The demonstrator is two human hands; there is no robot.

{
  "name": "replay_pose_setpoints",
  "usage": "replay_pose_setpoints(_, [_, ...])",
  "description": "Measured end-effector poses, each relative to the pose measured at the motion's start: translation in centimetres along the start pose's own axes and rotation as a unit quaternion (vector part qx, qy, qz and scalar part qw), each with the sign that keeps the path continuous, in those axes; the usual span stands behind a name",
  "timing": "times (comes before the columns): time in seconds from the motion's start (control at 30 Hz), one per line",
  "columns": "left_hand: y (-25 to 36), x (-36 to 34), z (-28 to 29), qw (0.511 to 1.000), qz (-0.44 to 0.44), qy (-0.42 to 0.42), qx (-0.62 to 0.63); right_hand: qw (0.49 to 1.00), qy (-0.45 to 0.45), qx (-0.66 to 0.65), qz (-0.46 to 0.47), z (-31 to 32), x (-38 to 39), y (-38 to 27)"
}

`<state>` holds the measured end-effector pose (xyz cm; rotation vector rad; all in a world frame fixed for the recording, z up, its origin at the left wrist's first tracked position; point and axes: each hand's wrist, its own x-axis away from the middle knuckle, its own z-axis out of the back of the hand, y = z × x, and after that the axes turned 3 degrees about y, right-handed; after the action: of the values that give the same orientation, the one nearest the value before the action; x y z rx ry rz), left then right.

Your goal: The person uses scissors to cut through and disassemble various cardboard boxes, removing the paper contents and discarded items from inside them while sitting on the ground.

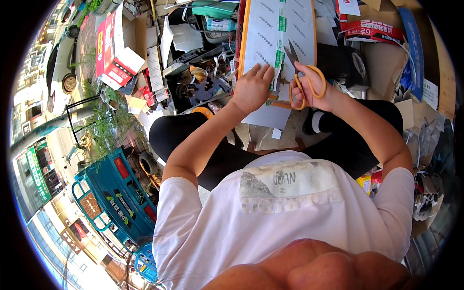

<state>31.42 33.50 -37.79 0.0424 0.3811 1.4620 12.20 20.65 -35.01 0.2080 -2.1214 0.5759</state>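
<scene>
A long white panel (pixel 261 31) with repeated grey print and orange side edges lies in front of me, pointing away. Green-and-white tape (pixel 280 59) runs lengthwise down it; its near end looks loose. My left hand (pixel 253 88) lies palm down on the panel's left half, fingers reaching forward and fingertips beside the tape. My right hand (pixel 320 89) grips scissors (pixel 323 77) by their orange-yellow loops, over the panel's right near corner. The dark blades point away from me, slightly parted, over the tape's right side. Whether they touch the tape, I cannot tell.
Left of the panel sits a bin of dark scraps (pixel 200 89), with a red-and-white carton (pixel 118 67) beyond. A black case (pixel 345 65) and a cardboard box (pixel 386 67) stand right. My bent legs flank the panel's near end. A blue three-wheeler (pixel 121 198) is parked at far left.
</scene>
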Motion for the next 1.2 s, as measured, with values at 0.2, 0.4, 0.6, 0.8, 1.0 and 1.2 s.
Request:
replay_pose_setpoints(0.2, [0.1, 0.2, -1.0, 0.999, -0.019, 0.016, -0.030, 0.999, 0.034, -0.012, 0.025, -0.9, -0.1, 0.7])
replay_pose_setpoints(0.4, [0.0, 0.1, -1.9, 0.998, -0.025, 0.022, -0.047, 0.998, 0.049, 0.004, 0.026, -0.4, -1.7, -0.8])
replay_pose_setpoints(0.6, [0.3, -0.1, -1.8, 0.997, -0.028, 0.052, -0.042, 0.990, 0.112, 0.051, 0.072, -1.1, -2.5, -0.4])
replay_pose_setpoints(0.8, [0.3, -0.3, -2.1, 0.996, -0.038, 0.068, -0.049, 0.982, 0.127, 0.096, 0.101, -1.0, -3.0, 0.0])
replay_pose_setpoints(1.0, [-0.2, -0.5, -1.3, 0.997, -0.017, 0.071, -0.002, 0.999, 0.012, -0.010, 0.052, -0.1, -1.4, -2.4])
replay_pose_setpoints(1.2, [-1.0, -0.5, -0.5, 0.997, 0.039, 0.065, 0.032, 0.999, 0.021, -0.032, 0.004, -1.7, 2.0, -0.2])
